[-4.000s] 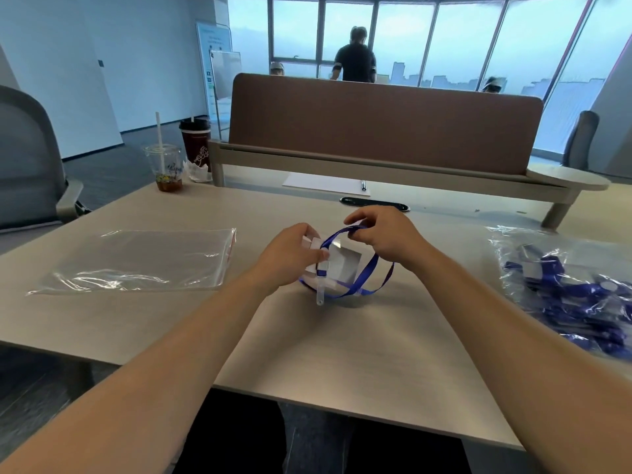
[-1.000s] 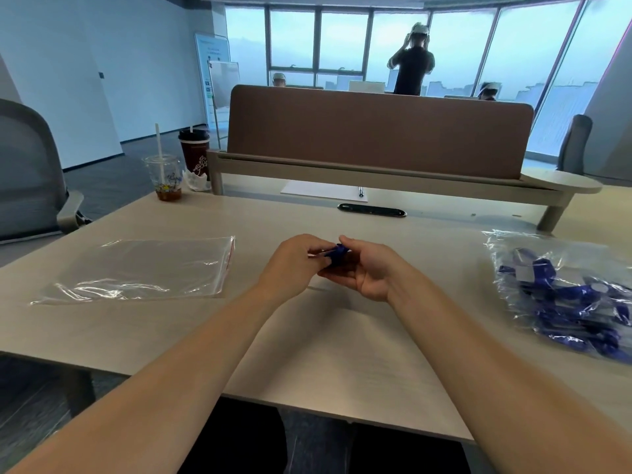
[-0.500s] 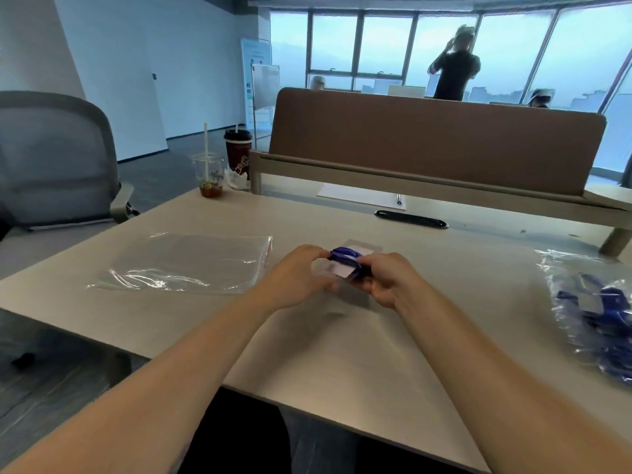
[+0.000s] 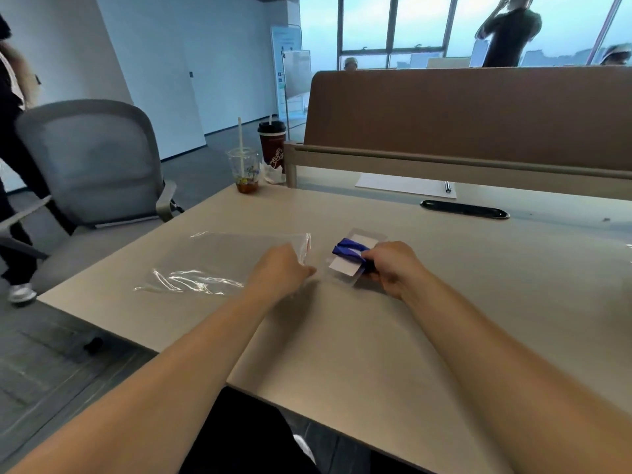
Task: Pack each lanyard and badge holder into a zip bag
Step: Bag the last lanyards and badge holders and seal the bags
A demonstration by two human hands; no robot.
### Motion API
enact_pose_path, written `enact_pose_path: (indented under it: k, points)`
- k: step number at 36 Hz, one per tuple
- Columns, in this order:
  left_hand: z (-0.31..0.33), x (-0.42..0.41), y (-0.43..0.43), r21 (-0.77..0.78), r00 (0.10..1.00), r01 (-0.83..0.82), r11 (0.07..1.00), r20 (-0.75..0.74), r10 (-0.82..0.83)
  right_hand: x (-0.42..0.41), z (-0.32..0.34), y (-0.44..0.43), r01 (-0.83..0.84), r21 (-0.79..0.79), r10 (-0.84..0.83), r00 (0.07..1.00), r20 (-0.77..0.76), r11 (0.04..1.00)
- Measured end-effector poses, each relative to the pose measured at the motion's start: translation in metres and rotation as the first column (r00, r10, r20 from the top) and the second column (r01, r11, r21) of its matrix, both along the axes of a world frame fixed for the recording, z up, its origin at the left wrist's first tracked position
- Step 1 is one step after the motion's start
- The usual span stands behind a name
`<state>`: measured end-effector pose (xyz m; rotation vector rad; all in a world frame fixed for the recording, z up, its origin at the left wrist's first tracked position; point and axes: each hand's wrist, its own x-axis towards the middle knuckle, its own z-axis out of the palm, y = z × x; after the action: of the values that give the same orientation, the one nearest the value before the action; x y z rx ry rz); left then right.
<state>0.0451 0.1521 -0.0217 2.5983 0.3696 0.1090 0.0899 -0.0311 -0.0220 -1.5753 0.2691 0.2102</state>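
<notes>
Both bare forearms run up from the bottom of the frame across the pale, matte table (image 4: 376, 336) and come close together at its centre. The left hand (image 4: 278, 270) lies back-up over the right edge of the zip bag (image 4: 219, 261), one fingertip pointing right. Its other fingers are hidden beneath it, so whether it pinches the film or only rests there cannot be told. The bag is a flat, clear rectangle of glossy, wrinkled plastic, left of centre, with its right edge lifted a little beside the hand. Just right of it, the right hand (image 4: 393, 268) has its fingers curled, clenched round one end of the lanyard (image 4: 349, 250), a flat blue ribbon wound in a tight band across the badge holder (image 4: 345, 266). The holder is a clear, stiff sleeve with a white card inside, tilted, its far end towards the upper left. Towards the upper left of the desk stand a clear plastic cup (image 4: 243, 169) with a straw and a brown paper cup (image 4: 272, 145) with a black lid.
</notes>
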Motion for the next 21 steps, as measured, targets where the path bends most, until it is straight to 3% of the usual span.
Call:
enact_pose_path:
  k: [6, 13, 21]
  points:
    - [-0.005, 0.005, 0.006, 0.048, 1.000, -0.023, 0.999, 0.009, 0.022, 0.002, -0.001, 0.005, -0.019, 0.108, 0.023, 0.999, -0.032, 0.994]
    - [-0.006, 0.009, 0.004, 0.074, 1.000, -0.006, 0.997, -0.012, 0.007, 0.007, -0.006, -0.002, -0.034, -0.019, 0.034, 0.999, -0.002, 0.999]
    - [-0.005, 0.006, -0.011, -0.028, 0.996, 0.080, 0.996, 0.050, -0.078, 0.003, -0.007, -0.022, 0.011, 0.007, -0.011, 1.000, 0.003, 1.000]
